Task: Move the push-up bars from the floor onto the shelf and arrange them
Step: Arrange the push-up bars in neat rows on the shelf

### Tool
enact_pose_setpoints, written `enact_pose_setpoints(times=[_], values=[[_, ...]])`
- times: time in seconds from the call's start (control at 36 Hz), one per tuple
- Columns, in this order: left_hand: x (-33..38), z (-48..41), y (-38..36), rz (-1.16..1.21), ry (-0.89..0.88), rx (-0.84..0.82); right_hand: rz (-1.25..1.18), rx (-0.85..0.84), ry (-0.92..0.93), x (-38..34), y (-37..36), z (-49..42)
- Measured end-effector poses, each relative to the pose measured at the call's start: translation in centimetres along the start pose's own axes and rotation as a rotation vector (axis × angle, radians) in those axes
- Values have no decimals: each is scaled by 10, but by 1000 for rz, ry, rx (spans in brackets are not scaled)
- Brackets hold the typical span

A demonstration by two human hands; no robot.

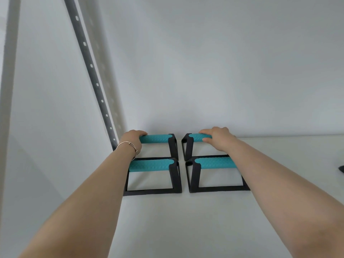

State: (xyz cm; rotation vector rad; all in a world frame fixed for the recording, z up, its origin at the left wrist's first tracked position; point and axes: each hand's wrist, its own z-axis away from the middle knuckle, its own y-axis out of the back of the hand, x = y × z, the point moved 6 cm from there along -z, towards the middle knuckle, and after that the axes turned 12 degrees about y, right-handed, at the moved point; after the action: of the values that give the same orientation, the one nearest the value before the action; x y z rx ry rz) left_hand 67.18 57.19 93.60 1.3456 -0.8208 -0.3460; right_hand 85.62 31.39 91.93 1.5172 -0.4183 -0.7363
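Several push-up bars with black frames and teal grips stand upright on the white shelf (pixel 186 220), set in two rows. My left hand (pixel 133 138), a thin bracelet at its wrist, is wrapped around the teal grip of the far left bar (pixel 158 138). Fingers of my right hand (pixel 217 137) curl over the grip of the far right bar (pixel 195 136). Closer to me stand the near left bar (pixel 152 164) and the near right bar (pixel 214 162), partly hidden under my forearms. Both far bars sit close to the back wall.
A dark perforated shelf upright (pixel 89 66) rises at the left, ending beside the far left bar. The white back wall (pixel 223 71) stands right behind the bars. A small dark object (pixel 341 168) shows at the right edge of the shelf.
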Motion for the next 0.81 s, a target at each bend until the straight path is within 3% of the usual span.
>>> enact_pose_setpoints(times=[0.72,0.81], values=[[3,5,-1,-30,36,-37,79,-47,13,-4,4,16],[10,15,8,-19,-2,8,135,122,66,-12,23,27]])
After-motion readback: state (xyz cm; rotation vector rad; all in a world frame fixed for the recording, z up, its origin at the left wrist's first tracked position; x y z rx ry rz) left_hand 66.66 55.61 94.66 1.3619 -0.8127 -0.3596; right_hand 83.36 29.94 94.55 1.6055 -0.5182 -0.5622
